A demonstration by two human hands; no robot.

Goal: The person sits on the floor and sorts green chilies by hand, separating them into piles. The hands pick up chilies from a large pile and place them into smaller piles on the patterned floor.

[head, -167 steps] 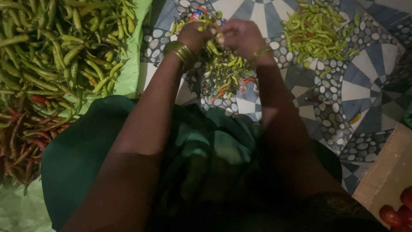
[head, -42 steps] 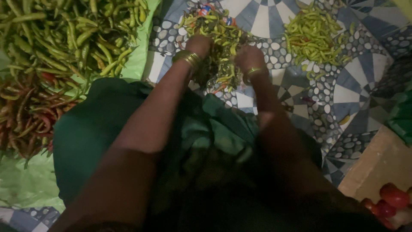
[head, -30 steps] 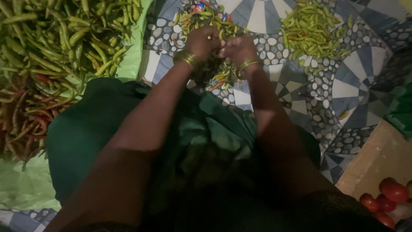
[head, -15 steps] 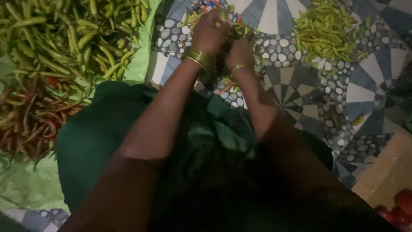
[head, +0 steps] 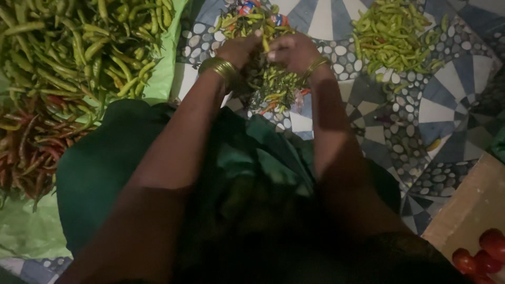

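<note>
My left hand and my right hand meet over a small heap of green chillies on the patterned mat in front of me. Between the fingers of both hands is a green chilli. Gold bangles circle both wrists. My green garment covers my lap below the arms.
A big pile of green chillies lies on a light green sheet at the left, with red and dark chillies below it. Another green chilli heap sits at top right. Red tomatoes rest at bottom right by a brown board.
My hands dipped into the middle heap, then came together again over it, holding a chilli between them. The view shifted a little.
</note>
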